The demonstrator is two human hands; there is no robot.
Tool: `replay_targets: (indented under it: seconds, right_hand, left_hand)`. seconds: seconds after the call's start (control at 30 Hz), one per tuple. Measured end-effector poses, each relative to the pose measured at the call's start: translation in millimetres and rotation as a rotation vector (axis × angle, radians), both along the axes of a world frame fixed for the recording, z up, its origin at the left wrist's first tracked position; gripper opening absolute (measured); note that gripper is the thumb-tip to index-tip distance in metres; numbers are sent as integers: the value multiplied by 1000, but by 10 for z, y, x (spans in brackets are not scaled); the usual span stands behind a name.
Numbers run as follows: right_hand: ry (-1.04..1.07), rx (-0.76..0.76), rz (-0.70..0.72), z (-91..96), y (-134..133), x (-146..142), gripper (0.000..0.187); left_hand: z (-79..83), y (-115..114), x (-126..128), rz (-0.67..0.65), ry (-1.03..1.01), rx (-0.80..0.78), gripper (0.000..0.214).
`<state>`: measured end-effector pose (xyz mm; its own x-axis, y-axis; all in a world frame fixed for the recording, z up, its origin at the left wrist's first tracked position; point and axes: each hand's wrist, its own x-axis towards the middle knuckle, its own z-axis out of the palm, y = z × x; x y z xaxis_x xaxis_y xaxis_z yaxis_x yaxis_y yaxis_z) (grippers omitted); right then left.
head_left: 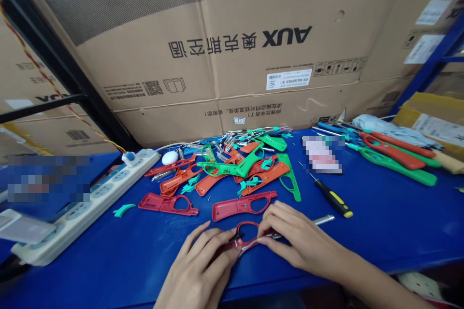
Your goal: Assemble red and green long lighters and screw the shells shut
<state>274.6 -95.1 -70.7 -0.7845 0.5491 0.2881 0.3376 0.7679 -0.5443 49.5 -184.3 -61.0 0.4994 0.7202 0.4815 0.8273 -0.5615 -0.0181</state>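
Observation:
My left hand (pixel 201 263) and my right hand (pixel 297 236) meet at the near edge of the blue table (pixel 380 222). Both pinch a red plastic handle shell (pixel 248 236) with a loop opening, lying flat on the table. A thin metal tube (pixel 321 220) runs out from under my right fingers. Just beyond lie two loose red shells (pixel 242 204) (pixel 167 203).
A heap of red, orange and green shells (pixel 235 164) with metal parts fills the table's middle. A black-and-yellow screwdriver (pixel 333 198) lies right of it. Assembled long lighters (pixel 395 154) lie far right. A white power strip (pixel 94 198) sits left. Big cardboard boxes (pixel 224 43) stand behind.

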Motion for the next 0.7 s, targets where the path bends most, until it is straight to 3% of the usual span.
replay_targets:
  seconds: [0.13,0.27,0.43,0.57,0.7]
  right_hand:
    - [18,-61,-14,16,35,-14,8]
    - [16,-120,65,65,142,-37,12]
    - [192,-206,77,134,309,-31,36]
    - [106,-100,36,191,305,144,18]
    - [-105,0,8,159,216,345,21]
  left_hand:
    - [-44,-15,-54,5,-34,-11,24]
    - [-87,-27,-36,33,-135,-76,26]
    - [-56,5,-21,61,-175,-172,26]
    - [-49,24,-68,72,-194,-177,25]
    - [-60,15,-115,56,-245,-217,25]
